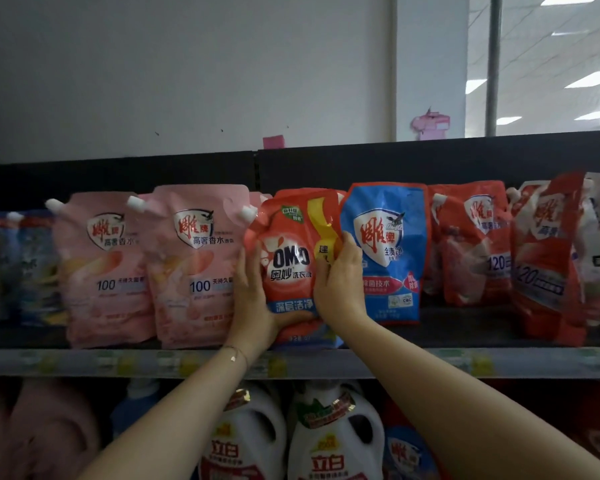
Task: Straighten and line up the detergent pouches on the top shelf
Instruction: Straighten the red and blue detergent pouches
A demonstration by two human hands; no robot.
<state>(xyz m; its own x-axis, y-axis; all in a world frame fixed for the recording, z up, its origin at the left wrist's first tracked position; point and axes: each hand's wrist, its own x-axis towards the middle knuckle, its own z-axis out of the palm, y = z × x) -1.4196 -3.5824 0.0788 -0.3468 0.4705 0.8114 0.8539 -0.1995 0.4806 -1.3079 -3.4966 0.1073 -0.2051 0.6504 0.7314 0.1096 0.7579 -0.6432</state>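
A red OMO detergent pouch stands on the top shelf near the middle, tilted slightly to the right. My left hand grips its lower left edge, thumb across the bottom front. My right hand holds its right edge, fingers curled round the yellow strip. Two pink pouches stand upright to its left. A blue pouch stands just right, partly behind my right hand. Red pouches lean unevenly farther right.
Blurred blue pouches sit at the far left of the shelf. White detergent bottles stand on the lower shelf under my arms. A dark back panel rises behind the pouches. A price strip runs along the shelf edge.
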